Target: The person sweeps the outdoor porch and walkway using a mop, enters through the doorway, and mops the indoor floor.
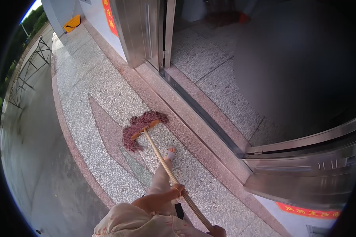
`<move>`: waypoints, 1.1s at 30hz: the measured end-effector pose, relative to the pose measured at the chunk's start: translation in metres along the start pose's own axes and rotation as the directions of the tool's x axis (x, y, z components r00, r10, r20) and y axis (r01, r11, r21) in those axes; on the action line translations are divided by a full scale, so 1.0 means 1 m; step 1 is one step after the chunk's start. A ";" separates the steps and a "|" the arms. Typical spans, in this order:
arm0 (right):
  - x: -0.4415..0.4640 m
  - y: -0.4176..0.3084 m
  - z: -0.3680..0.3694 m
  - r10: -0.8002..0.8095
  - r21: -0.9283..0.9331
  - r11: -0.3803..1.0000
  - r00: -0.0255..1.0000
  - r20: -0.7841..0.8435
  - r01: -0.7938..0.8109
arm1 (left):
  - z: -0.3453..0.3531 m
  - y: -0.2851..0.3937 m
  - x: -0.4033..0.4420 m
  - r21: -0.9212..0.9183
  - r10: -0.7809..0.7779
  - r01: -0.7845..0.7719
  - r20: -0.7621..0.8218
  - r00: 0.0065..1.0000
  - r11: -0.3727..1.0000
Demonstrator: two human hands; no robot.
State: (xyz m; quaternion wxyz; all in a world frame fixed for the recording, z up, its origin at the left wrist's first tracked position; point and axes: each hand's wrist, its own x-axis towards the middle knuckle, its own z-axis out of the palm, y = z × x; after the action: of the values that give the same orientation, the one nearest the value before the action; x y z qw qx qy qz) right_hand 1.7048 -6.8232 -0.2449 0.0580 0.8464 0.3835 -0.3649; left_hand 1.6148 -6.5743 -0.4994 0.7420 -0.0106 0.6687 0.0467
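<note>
Yellow container (72,24) at far left, by wall (93,17). Mop (137,126), reddish strands (127,139) spread on speckled floor (103,83) outside doorway step (186,112). Wooden handle (166,167) slants down rightward past sandalled foot (170,153). Left hand (178,190) clamped round handle partway along; right hand (217,231) wrapped round handle near upper end, partly cut off at bottom. Metal door (304,182) at far right.
</note>
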 end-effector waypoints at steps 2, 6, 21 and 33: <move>0.080 -0.057 -0.046 0.115 0.024 0.993 0.985 0.125 -0.119 | 0.011 0.087 0.042 -0.036 0.109 -0.109 0.024 0.994 0.993; 0.216 -0.149 -0.088 -0.145 0.134 0.978 0.984 -0.105 0.158 | 0.025 0.260 0.072 -0.237 0.282 -0.295 -0.088 0.955 0.925; 0.238 -0.078 -0.162 -0.003 0.162 0.987 1.000 0.001 0.003 | 0.157 0.253 0.100 -0.051 0.282 -0.279 0.090 0.955 0.959; -0.111 0.168 -0.131 0.478 0.261 0.824 0.865 0.154 -0.502 | 0.227 -0.161 -0.008 0.174 -0.281 0.266 0.067 0.957 0.948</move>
State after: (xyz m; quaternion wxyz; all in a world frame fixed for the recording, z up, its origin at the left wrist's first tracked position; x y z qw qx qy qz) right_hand 1.8470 -6.9585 -0.1064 0.0399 0.8998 0.0923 -0.4245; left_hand 1.8525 -6.7172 -0.4753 0.7695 -0.0405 0.6277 -0.1110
